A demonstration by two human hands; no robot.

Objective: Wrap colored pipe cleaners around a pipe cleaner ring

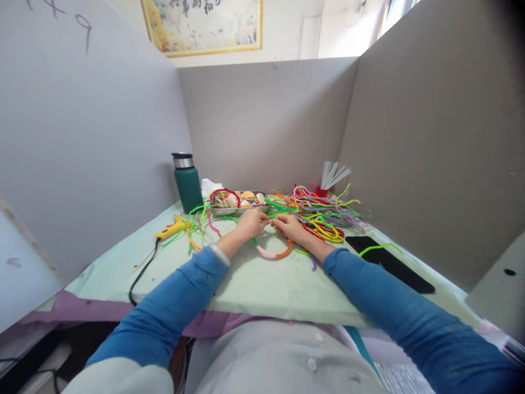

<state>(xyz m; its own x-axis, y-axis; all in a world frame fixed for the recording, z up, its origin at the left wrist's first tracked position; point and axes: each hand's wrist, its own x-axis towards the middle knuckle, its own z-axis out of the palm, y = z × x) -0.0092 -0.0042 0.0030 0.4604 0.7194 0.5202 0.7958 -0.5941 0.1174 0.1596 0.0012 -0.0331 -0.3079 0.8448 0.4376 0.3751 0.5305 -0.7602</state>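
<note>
A ring of fuzzy pipe cleaner (268, 254) in green, pink and orange sections hangs or lies below my two hands, over the pale green cloth. My left hand (252, 221) is closed in a pinch at the ring's upper left. Just right of it, my right hand (289, 226) pinches at the upper right, the fingertips of both nearly touching. What sits between the fingertips is too small to make out. A short green and purple piece (308, 258) lies beside my right wrist.
Behind my hands stands a metal tray (217, 210) of craft pieces, with a heap of pipe cleaners (324, 208) right of it. A green bottle (188, 189) and yellow glue gun (172, 229) are left; a black mat (389, 265) and red cup of white sticks (322, 191) are right.
</note>
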